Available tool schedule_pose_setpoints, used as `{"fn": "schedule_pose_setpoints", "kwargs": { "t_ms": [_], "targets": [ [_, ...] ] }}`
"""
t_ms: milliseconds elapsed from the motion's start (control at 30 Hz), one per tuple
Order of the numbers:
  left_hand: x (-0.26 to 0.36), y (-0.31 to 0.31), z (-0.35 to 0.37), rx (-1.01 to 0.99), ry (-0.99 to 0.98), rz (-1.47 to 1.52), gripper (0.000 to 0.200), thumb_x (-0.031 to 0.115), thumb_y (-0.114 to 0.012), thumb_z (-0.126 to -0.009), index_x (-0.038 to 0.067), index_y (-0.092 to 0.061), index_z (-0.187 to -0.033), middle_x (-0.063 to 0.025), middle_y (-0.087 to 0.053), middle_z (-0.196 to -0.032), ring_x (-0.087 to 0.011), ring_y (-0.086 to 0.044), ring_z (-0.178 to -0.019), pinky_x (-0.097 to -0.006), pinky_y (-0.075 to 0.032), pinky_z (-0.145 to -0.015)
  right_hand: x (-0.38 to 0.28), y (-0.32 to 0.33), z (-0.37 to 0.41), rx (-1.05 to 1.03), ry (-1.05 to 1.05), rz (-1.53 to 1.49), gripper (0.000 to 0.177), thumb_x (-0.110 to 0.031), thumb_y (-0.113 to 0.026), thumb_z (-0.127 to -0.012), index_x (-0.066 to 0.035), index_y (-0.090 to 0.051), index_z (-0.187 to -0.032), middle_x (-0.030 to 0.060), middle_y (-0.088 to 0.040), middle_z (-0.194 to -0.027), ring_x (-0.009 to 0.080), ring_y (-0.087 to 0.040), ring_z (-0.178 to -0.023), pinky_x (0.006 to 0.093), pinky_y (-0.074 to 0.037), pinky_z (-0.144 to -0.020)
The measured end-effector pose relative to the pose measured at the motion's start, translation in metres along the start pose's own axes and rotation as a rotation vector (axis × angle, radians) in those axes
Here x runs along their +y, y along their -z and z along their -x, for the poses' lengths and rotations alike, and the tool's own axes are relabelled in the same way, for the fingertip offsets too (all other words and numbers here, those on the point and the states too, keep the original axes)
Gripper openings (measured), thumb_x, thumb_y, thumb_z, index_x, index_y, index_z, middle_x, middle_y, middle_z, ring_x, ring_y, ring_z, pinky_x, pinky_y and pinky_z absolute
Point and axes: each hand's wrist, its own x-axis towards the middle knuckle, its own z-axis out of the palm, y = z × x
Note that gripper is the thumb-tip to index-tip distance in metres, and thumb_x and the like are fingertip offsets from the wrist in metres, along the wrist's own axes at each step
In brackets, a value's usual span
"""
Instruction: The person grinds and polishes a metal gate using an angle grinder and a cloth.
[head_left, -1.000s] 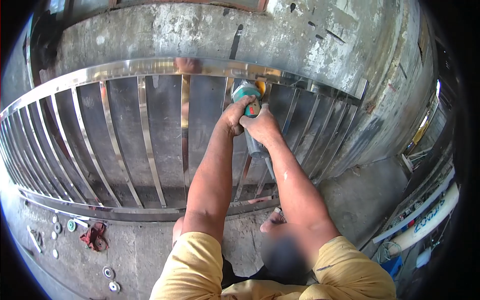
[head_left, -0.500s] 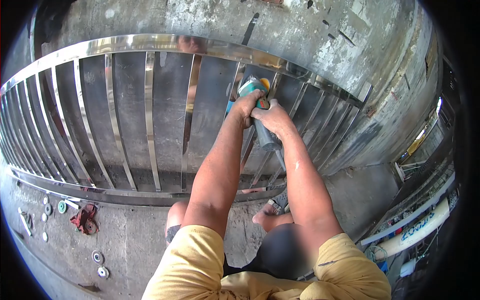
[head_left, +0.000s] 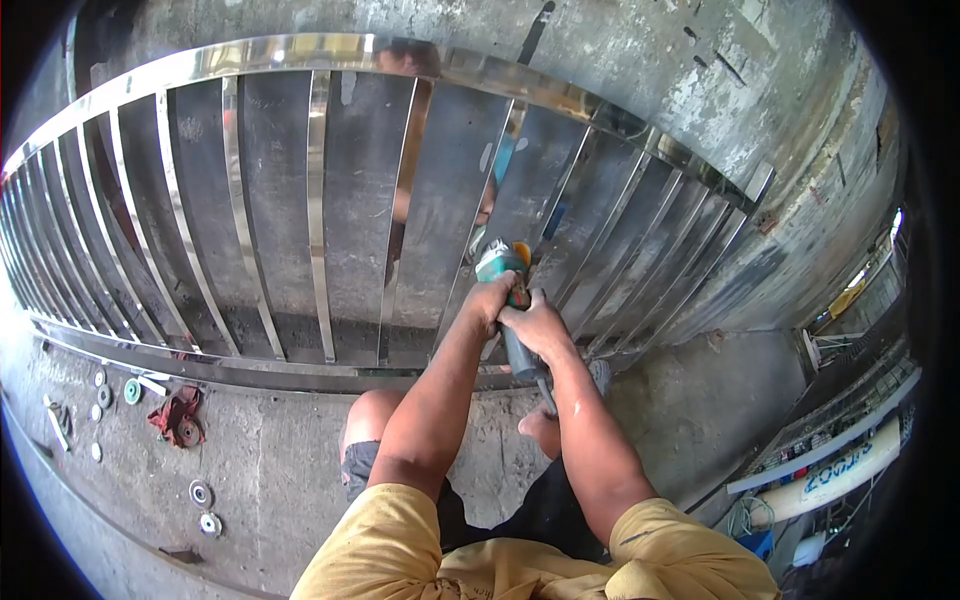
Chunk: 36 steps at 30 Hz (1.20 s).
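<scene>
Both hands are closed around an angle grinder point(head_left: 520, 352) with a teal head and a dark grey body. My left hand point(head_left: 490, 302) wraps the body just behind the head. Farther back, my right hand point(head_left: 537, 325) grips from the right side. The grinder's yellow disc point(head_left: 521, 252) is at a vertical bar of the shiny metal railing point(head_left: 318, 200), about halfway down the bar. A cord leaves the tool's rear end near my foot.
Several grinding discs point(head_left: 201, 493) lie on the concrete floor point(head_left: 300, 470) at left, near a dark red cloth point(head_left: 178, 415). A stained concrete wall point(head_left: 640, 50) stands behind the railing. At right are a white pipe point(head_left: 835, 475) and a blue container point(head_left: 757, 543).
Both hands have brought the grinder down along the bar, from near the top rail to about mid-height. The view has shifted slightly.
</scene>
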Motion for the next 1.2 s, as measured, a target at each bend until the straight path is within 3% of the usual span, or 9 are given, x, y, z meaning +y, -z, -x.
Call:
{"fn": "schedule_pose_setpoints", "kwargs": {
  "t_ms": [100, 300, 400, 600, 767, 867, 1033, 1133, 1200],
  "targets": [
    [-0.002, -0.001, 0.018, 0.006, 0.017, 0.048, 0.058, 0.036, -0.071, -0.087, -0.013, -0.059, -0.117, -0.0186, -0.067, -0.105, -0.026, -0.067, -0.087, -0.0383, -0.053, -0.078, 0.005, -0.005, 0.011, 0.008, -0.034, 0.026, 0.083, -0.04, -0.073, -0.074, 0.005, -0.043, -0.136, 0.0305, -0.062, -0.121, 0.0436, -0.062, -0.114, 0.0454, -0.049, -0.096],
    [0.064, -0.045, 0.042, -0.044, -0.208, -0.257, 0.051, 0.035, -0.071, -0.086, -0.011, -0.066, -0.106, -0.0137, -0.068, -0.095, -0.0205, -0.064, -0.081, -0.0354, -0.052, -0.074, -0.04, 0.04, 0.028, 0.147, 0.084, -0.071, 0.072, -0.039, -0.075, -0.075, 0.004, -0.047, -0.126, 0.0285, -0.065, -0.111, 0.0421, -0.065, -0.104, 0.0461, -0.051, -0.089],
    [0.031, -0.032, 0.016, 0.064, -0.207, -0.378, 0.057, 0.039, -0.072, -0.084, -0.013, -0.066, -0.104, -0.0158, -0.068, -0.096, -0.0214, -0.065, -0.082, -0.0363, -0.052, -0.075, -0.029, 0.037, 0.031, 0.074, 0.048, -0.071, 0.07, -0.04, -0.075, -0.075, 0.003, -0.048, -0.125, 0.0267, -0.065, -0.11, 0.0406, -0.066, -0.104, 0.0452, -0.051, -0.089],
    [-0.047, 0.013, 0.03, 0.27, -0.045, -0.487, 0.065, 0.046, -0.071, -0.081, -0.015, -0.067, -0.104, -0.0285, -0.07, -0.099, -0.0336, -0.07, -0.096, -0.0408, -0.052, -0.081, 0.054, -0.027, 0.029, -0.089, -0.013, -0.158, 0.072, -0.046, -0.074, -0.076, 0.002, -0.051, -0.125, 0.0254, -0.066, -0.112, 0.0385, -0.066, -0.106, 0.0428, -0.05, -0.09],
    [-0.101, 0.036, 0.026, 0.297, 0.124, -0.473, 0.063, 0.046, -0.071, -0.08, -0.012, -0.068, -0.104, -0.0235, -0.071, -0.102, -0.0318, -0.071, -0.096, -0.0398, -0.052, -0.082, 0.12, -0.064, 0.027, -0.193, -0.068, -0.262, 0.078, -0.048, -0.074, -0.078, 0.003, -0.049, -0.132, 0.0255, -0.066, -0.116, 0.0361, -0.066, -0.108, 0.0407, -0.051, -0.09],
    [-0.089, 0.021, 0.054, 0.341, 0.171, -0.568, 0.064, 0.047, -0.071, -0.08, -0.011, -0.068, -0.105, -0.0229, -0.071, -0.103, -0.0316, -0.07, -0.097, -0.0393, -0.052, -0.082, 0.149, -0.073, 0.027, -0.218, -0.068, -0.272, 0.082, -0.048, -0.074, -0.078, 0.003, -0.047, -0.135, 0.0265, -0.065, -0.12, 0.0387, -0.065, -0.112, 0.0417, -0.049, -0.093],
    [-0.096, 0.012, 0.072, 0.283, 0.279, -0.71, 0.076, 0.059, -0.065, -0.083, -0.01, -0.065, -0.116, -0.0216, -0.069, -0.109, -0.0293, -0.069, -0.099, -0.0382, -0.052, -0.084, 0.144, -0.054, 0.053, -0.243, -0.091, -0.189, 0.084, -0.049, -0.076, -0.076, 0.004, -0.046, -0.134, 0.0282, -0.062, -0.125, 0.0403, -0.062, -0.117, 0.0436, -0.048, -0.097],
    [-0.141, 0.03, 0.058, 0.191, 0.349, -0.568, 0.08, 0.062, -0.063, -0.084, -0.01, -0.063, -0.119, -0.0213, -0.067, -0.115, -0.0295, -0.068, -0.102, -0.0396, -0.052, -0.085, 0.14, -0.042, 0.071, -0.242, -0.155, -0.182, 0.082, -0.05, -0.076, -0.074, 0.004, -0.051, -0.13, 0.0282, -0.064, -0.121, 0.0385, -0.063, -0.116, 0.0428, -0.049, -0.096],
    [-0.157, 0.034, 0.064, 0.106, 0.466, -0.454, 0.069, 0.061, -0.062, -0.086, 0.0, -0.064, -0.118, -0.0166, -0.068, -0.114, -0.0295, -0.067, -0.1, -0.0422, -0.053, -0.089, 0.142, -0.032, 0.079, -0.305, -0.219, -0.171, 0.08, -0.047, -0.076, -0.074, 0.005, -0.052, -0.129, 0.0266, -0.064, -0.123, 0.0373, -0.063, -0.115, 0.0417, -0.049, -0.096]
  ]
}}
